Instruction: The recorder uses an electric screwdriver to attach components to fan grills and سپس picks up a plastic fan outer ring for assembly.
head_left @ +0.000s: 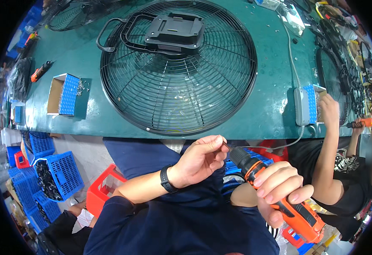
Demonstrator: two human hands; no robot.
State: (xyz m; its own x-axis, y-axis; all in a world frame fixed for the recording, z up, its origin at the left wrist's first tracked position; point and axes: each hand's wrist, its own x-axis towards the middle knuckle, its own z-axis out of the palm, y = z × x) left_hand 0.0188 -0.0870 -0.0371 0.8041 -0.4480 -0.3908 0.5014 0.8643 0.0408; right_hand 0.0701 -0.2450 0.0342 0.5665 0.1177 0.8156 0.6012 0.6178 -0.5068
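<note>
My right hand (279, 187) is wrapped round an orange and black cordless screwdriver (298, 216), which points up and to the left. At its bit's tip, my left hand (201, 161) is closed, thumb and forefinger pinched; whatever lies between them is too small to make out. Both hands are just in front of the table's near edge. Beyond them a large round black fan grille (181, 93) lies flat on the green table (271, 85). A black plastic housing (175, 32) sits on the grille's far part, with a looped black handle (135, 32) at its left.
An open blue box (68, 95) stands left, loose screws (82, 87) beside it. Another orange screwdriver (40, 71) lies farther left. At right, a co-worker's hand (329, 108) reaches into a blue box (310, 100) beside a grey power adapter (300, 106). Blue crates (65, 172) and a red stool (103, 189) stand below.
</note>
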